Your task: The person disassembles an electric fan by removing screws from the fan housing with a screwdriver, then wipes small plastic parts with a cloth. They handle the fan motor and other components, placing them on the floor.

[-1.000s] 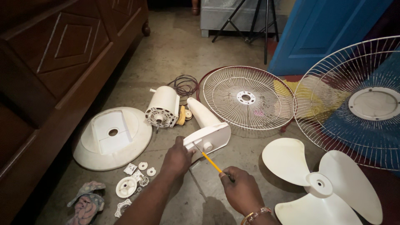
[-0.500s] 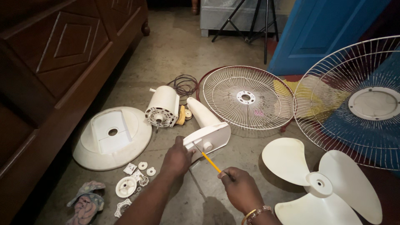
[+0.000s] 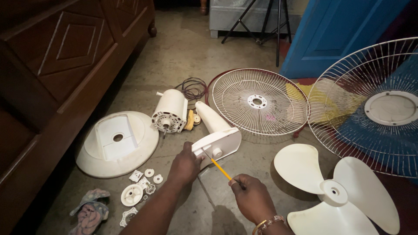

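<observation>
My left hand (image 3: 184, 165) grips the lower end of a white fan neck housing (image 3: 217, 137) lying on the concrete floor. My right hand (image 3: 251, 199) holds a screwdriver (image 3: 217, 166) with a yellow handle, its metal tip set against the flat end of the housing beside a round white knob. The white fan motor (image 3: 170, 111) lies just behind, joined to the housing by a yellowish hinge piece.
A white round fan base (image 3: 117, 143) lies to the left, with small white plastic parts (image 3: 139, 187) and a rag (image 3: 89, 213) near it. Two wire guards (image 3: 259, 102) (image 3: 370, 106) and a three-blade white fan blade (image 3: 335, 189) lie to the right. Dark wooden furniture (image 3: 56, 56) lines the left; a blue door (image 3: 344, 30) stands behind.
</observation>
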